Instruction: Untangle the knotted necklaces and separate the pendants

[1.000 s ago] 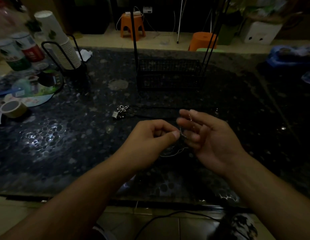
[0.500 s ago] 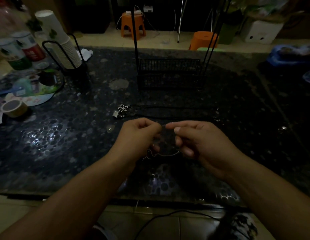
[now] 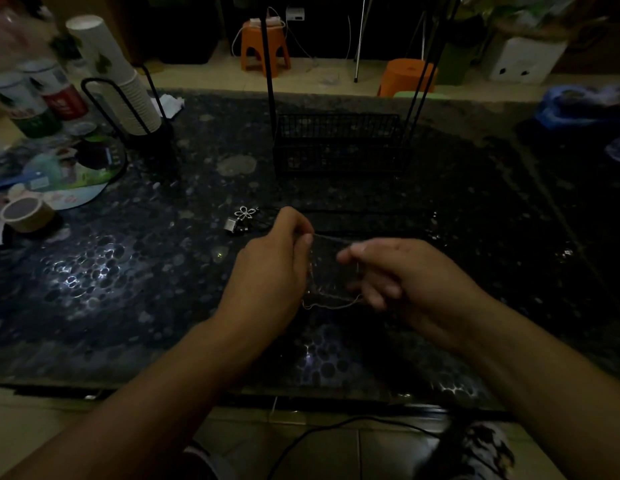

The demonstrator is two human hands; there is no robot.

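A thin pale necklace chain (image 3: 331, 303) hangs in a loop between my two hands above the dark pebbled table (image 3: 135, 278). My left hand (image 3: 277, 268) pinches one part of the chain between thumb and fingertips. My right hand (image 3: 402, 271) pinches another part a short way to the right, and a strand runs taut between them. A silver flower pendant (image 3: 245, 212) and a small square pendant (image 3: 230, 224) lie on the table just left of my left hand, on a dark cord.
A black wire basket (image 3: 339, 143) stands behind my hands. At the left are a stack of paper cups in a black holder (image 3: 124, 84), tins (image 3: 31, 102), a round printed fan (image 3: 59, 171) and a tape roll (image 3: 26, 213). A blue bundle (image 3: 578, 105) lies far right.
My hands have drawn apart, stretching a strand of the chain between them. The left hand rose toward the pendants, and the chain's loop now hangs lower between the hands.
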